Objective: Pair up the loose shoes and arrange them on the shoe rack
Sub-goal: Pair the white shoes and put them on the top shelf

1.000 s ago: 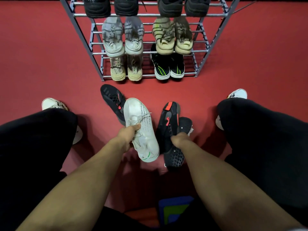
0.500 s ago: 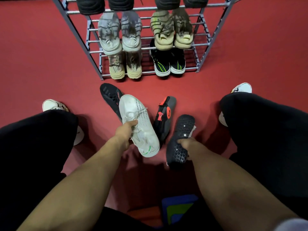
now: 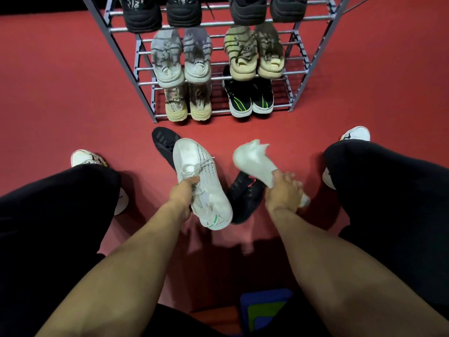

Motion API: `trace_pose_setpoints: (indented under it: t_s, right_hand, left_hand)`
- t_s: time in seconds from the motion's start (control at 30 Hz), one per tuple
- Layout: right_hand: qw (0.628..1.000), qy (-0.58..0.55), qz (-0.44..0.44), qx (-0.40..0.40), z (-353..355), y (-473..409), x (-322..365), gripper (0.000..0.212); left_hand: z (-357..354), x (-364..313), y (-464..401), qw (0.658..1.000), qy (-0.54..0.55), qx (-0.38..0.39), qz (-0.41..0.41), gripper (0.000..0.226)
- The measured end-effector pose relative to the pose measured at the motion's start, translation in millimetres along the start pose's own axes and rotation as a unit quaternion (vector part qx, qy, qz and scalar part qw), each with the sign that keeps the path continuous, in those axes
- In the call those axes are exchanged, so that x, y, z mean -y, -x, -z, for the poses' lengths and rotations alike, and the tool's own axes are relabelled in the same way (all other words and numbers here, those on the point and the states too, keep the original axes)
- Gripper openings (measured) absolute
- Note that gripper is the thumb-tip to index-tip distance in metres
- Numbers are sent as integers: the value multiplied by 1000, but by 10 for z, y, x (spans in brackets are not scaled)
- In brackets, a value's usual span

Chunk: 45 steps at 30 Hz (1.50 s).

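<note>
My left hand grips a white knit sneaker by its laces, toe pointing away, above the red floor. In my right hand a second white sneaker is held, blurred by motion, its toe raised toward the rack. A black shoe with a red accent lies on the floor between my hands. Another black shoe lies behind the left white sneaker, partly hidden by it. The grey metal shoe rack stands ahead with paired shoes on its shelves.
My legs in black trousers flank the shoes, with a white-shod foot at left and another foot at right. A blue and green object sits at the bottom edge. Red floor surrounds the rack.
My right hand has let go of the black shoe, which now lies on the floor, and lifted a second white sneaker. My left hand keeps its white sneaker almost still.
</note>
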State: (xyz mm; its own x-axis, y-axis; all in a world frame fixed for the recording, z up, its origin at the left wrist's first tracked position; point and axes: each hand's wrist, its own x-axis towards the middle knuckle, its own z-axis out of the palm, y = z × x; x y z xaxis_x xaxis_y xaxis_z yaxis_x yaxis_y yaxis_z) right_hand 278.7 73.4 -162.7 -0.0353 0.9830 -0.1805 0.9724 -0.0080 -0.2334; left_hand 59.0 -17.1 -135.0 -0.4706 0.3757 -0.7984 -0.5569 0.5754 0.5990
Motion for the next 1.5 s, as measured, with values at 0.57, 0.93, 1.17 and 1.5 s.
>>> trace_pose_setpoints:
  t_s: [0.57, 0.93, 1.17, 1.5]
  right_hand:
    - [821, -404, -99, 391, 112, 208, 400, 34]
    - [742, -537, -200, 348, 207, 74, 160, 48]
    - [768, -501, -295, 268, 127, 35, 2, 40]
    - [775, -501, -296, 247, -38, 14, -10, 47]
  left_hand:
    - [-117, -81, 113, 998, -25, -25, -45, 24]
    - [-342, 134, 228, 993, 94, 59, -46, 50]
    - [-23, 914, 43, 797, -595, 94, -48, 52]
    - [-255, 1207, -31, 949, -281, 140, 42, 51]
